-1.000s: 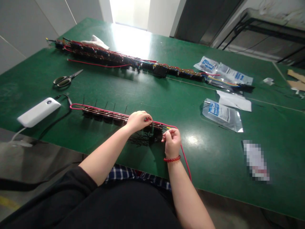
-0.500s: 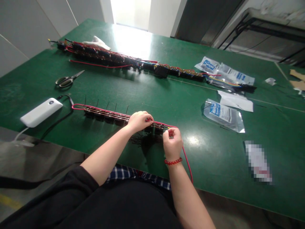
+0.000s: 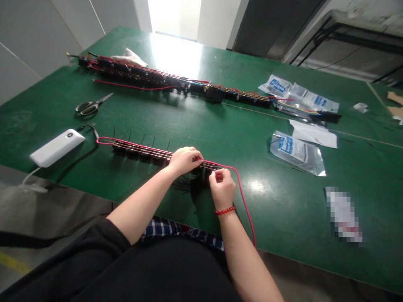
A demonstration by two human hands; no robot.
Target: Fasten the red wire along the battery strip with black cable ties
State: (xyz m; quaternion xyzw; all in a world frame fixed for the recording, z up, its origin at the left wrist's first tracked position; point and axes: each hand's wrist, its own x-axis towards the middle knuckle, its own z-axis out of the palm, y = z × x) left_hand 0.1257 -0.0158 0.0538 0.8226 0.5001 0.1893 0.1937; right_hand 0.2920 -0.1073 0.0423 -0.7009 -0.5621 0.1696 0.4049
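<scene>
A narrow black strip of several blocks (image 3: 141, 152), strung with thin wires and thin dark upright ties, lies near the table's front edge. A long red wire (image 3: 241, 184) runs along it, loops at the left end and trails off the right end over the front edge. My left hand (image 3: 185, 160) rests across the strip right of its middle, thumb and fingers pinched on the wires there. At the strip's right end my right hand (image 3: 223, 188) is closed in a pinch. What lies between its fingertips is too small to make out.
Beyond lies a longer wired assembly (image 3: 151, 77), with scissors (image 3: 90, 108) left of centre. A white power bank (image 3: 58, 147) with cables sits at the left. Clear plastic bags (image 3: 297, 153) and white paper (image 3: 315, 133) lie to the right on the green table (image 3: 283, 222).
My right hand has shifted slightly left along the strip's end, closer to my left hand. The left hand keeps its place on the strip.
</scene>
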